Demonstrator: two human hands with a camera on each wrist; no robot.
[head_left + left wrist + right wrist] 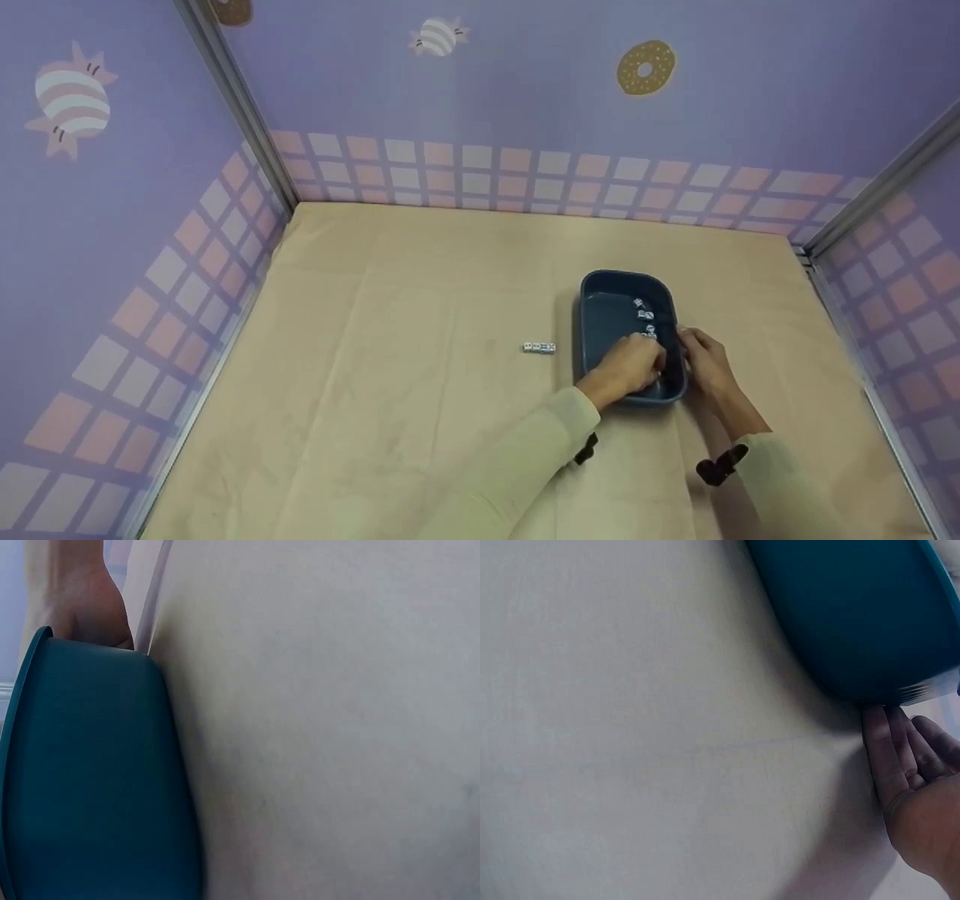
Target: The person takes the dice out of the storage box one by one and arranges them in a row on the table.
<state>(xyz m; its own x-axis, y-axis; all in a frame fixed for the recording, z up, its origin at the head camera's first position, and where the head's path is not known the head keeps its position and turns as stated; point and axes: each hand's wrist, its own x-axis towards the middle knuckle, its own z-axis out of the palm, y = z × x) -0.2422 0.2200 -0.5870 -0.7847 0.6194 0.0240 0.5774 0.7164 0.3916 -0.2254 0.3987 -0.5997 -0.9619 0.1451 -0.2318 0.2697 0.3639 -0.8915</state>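
A dark blue-green plastic bin (pixel 609 315) rests on the cloth, with several small white dice (pixel 645 315) inside it. My left hand (pixel 630 361) reaches over the near left rim into the bin. Its fingers point down and are hidden by the back of the hand, close to the dice. Against the outside of the bin's right wall is my right hand (pixel 706 360); in the right wrist view its fairly straight fingers (pixel 883 746) touch the wall. To the left of the bin, several white dice (pixel 538 347) stand in a short row on the cloth.
A beige cloth (pixel 405 360) with creases covers the table. Purple printed panels (pixel 525 97) enclose the back and both sides, joined by grey metal posts (pixel 244 105). Dark wrist devices (pixel 721 465) sit at both cuffs.
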